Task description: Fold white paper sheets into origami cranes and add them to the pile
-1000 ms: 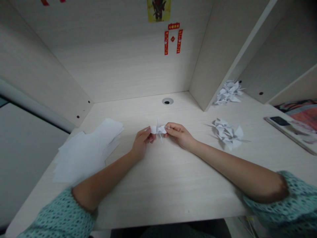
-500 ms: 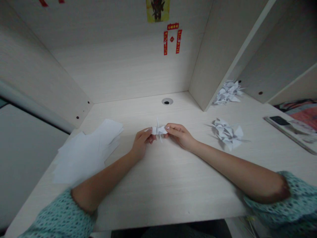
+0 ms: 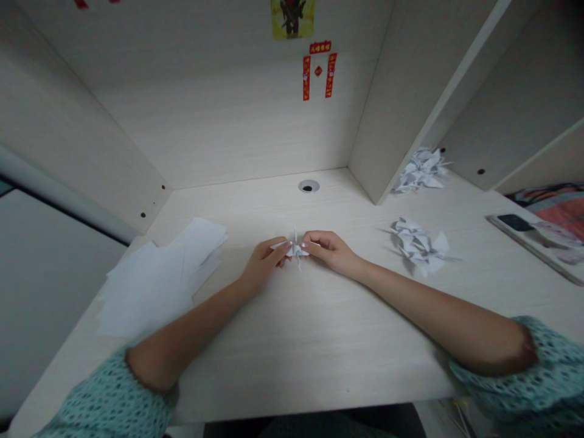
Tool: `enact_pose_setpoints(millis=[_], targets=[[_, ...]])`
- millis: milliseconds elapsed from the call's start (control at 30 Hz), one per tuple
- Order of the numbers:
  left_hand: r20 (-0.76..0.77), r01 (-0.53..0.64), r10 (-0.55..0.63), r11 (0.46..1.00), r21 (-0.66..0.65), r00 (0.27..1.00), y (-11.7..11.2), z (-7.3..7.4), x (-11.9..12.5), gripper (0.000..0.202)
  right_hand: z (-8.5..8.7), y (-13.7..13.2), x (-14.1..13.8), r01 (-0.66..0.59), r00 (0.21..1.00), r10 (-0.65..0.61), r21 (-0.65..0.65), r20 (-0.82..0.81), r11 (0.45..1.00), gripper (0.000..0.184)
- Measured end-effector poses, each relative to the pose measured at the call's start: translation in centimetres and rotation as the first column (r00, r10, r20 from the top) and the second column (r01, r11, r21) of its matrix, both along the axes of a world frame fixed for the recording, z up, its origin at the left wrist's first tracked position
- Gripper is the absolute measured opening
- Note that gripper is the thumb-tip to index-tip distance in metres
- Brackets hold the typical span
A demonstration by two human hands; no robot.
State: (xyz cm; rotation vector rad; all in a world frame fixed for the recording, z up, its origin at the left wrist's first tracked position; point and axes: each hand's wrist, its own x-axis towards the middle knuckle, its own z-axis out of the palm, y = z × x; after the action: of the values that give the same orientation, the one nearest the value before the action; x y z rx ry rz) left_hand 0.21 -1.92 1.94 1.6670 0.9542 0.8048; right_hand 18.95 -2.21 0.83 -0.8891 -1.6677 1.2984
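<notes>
A small white origami crane (image 3: pixel 297 250) is held just above the desk, in the middle of the head view. Its thin neck and tail point away from me and toward me, with the wings out to the sides. My left hand (image 3: pixel 267 258) is closed, pinching the left wing close to the body between thumb and fingers. On the other side my right hand (image 3: pixel 329 248) pinches the right wing near the body. The fingers cover part of both wings.
White paper sheets (image 3: pixel 155 280) lie stacked at the left. Several folded paper cranes (image 3: pixel 420 246) are heaped at the right, and another heap (image 3: pixel 422 170) sits behind by the upright panel (image 3: pixel 387 103). A phone (image 3: pixel 533 240) rests far right. A cable hole (image 3: pixel 309 187) is at the back.
Both hands have shifted their pinch from the outer parts of the wings inward toward the crane's body. The crane has moved slightly right and nearer to me.
</notes>
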Motion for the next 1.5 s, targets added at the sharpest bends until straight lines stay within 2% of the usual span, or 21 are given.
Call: enact_pose_setpoints(millis=[133, 233, 333, 500, 667, 933, 1033, 1100, 1167, 1200, 1267, 1333, 1400, 1500], targets=[[0.127, 0.059, -0.040, 0.987, -0.147, 0.991, 0.0, 0.3, 0.2, 0.037, -0.3, 0.3, 0.1, -0.027, 0.997, 0.023, -0.054, -0.075, 0.998, 0.040], [0.255, 0.133, -0.052, 0.942, -0.309, 0.966, -0.1, 0.4, 0.4, 0.031, -0.6, 0.4, 0.2, -0.095, 0.984, 0.076, -0.113, -0.163, 0.989, 0.039], [0.330, 0.180, -0.045, 0.902, -0.392, 0.943, -0.2, 0.5, 0.4, 0.028, -0.9, 0.5, 0.1, -0.139, 0.966, 0.102, -0.142, -0.239, 0.980, 0.036], [0.445, 0.233, -0.029, 0.881, -0.412, 0.895, -0.2, 0.2, 0.4, 0.029, -0.8, 0.3, -0.3, -0.223, 0.905, 0.126, -0.201, -0.407, 0.954, 0.034], [0.538, 0.267, 0.006, 0.864, -0.427, 0.843, -0.3, -0.1, 0.5, 0.030, -0.3, -0.1, -0.8, -0.278, 0.860, 0.093, -0.307, -0.502, 0.910, 0.035], [0.559, 0.244, 0.062, 0.857, -0.455, 0.827, -0.4, -0.5, 0.7, 0.032, -0.6, -0.1, -0.9, -0.299, 0.843, 0.082, -0.335, -0.532, 0.893, 0.035], [0.536, 0.220, 0.056, 0.873, -0.437, 0.842, -0.4, -0.3, 0.7, 0.031, -0.7, 0.0, -0.9, -0.258, 0.867, 0.077, -0.310, -0.493, 0.915, 0.035], [0.487, 0.158, 0.068, 0.899, -0.408, 0.871, -0.4, -0.1, 0.6, 0.031, -0.7, 0.1, -0.7, -0.154, 0.909, 0.038, -0.250, -0.416, 0.956, 0.033], [0.428, 0.075, 0.099, 0.925, -0.372, 0.898, -0.3, 0.2, 0.6, 0.030, -0.8, 0.3, -0.3, 0.030, 0.953, -0.067, -0.126, -0.296, 0.992, 0.027], [0.398, 0.032, 0.121, 0.934, -0.356, 0.909, -0.3, 0.2, 0.6, 0.030, -0.8, 0.4, -0.1, 0.131, 0.964, -0.136, -0.035, -0.227, 0.991, 0.026], [0.340, -0.039, 0.157, 0.943, -0.329, 0.927, -0.4, 0.3, 0.6, 0.030, -0.7, 0.5, 0.4, 0.306, 0.952, -0.295, 0.223, -0.083, 0.925, 0.029], [0.292, -0.078, 0.172, 0.948, -0.307, 0.941, -0.5, 0.4, 0.7, 0.031, -0.6, 0.5, 0.8, 0.317, 0.931, -0.363, 0.448, 0.018, 0.836, 0.034], [0.259, -0.091, 0.171, 0.952, -0.293, 0.951, -0.6, 0.4, 0.9, 0.033, -0.5, 0.3, 1.1, 0.298, 0.904, -0.419, 0.582, 0.082, 0.757, 0.039], [0.249, -0.085, 0.163, 0.951, -0.297, 0.955, -0.9, 0.4, 1.0, 0.038, -0.4, 0.2, 1.3, 0.281, 0.865, -0.484, 0.667, 0.136, 0.690, 0.037]])
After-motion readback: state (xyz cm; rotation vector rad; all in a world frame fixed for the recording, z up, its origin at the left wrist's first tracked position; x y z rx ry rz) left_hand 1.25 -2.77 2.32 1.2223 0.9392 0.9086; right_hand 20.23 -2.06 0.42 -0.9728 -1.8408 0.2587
